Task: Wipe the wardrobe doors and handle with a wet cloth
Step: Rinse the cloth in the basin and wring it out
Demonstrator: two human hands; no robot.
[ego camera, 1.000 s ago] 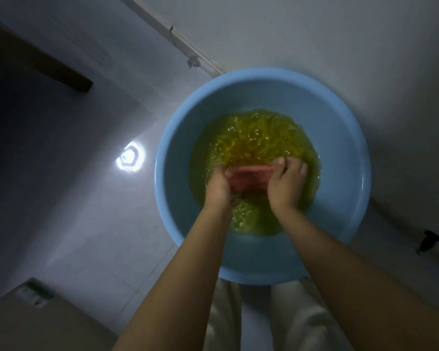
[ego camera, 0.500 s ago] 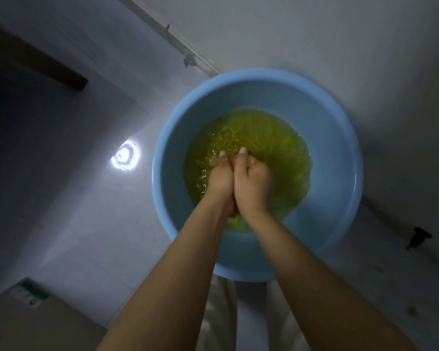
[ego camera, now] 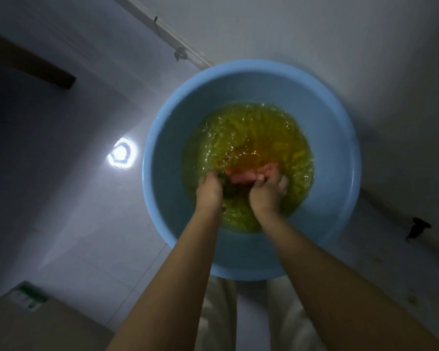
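A round blue basin sits on the floor in front of me, holding yellowish rippling water. Both my hands are down in the water near its front side. My left hand and my right hand each grip one end of a reddish-pink cloth, which is stretched between them just at the water's surface. Part of the cloth is hidden under the water and my fingers. No wardrobe is in view.
The pale tiled floor shows a bright light reflection left of the basin. A cardboard box stands at the lower left. A white wall rises behind, with a small dark object at its foot on the right. My light trousers show below.
Half a second ago my hands were pressed together around the bunched cloth. Now they have pulled apart, the cloth stretches between them, and the water ripples more.
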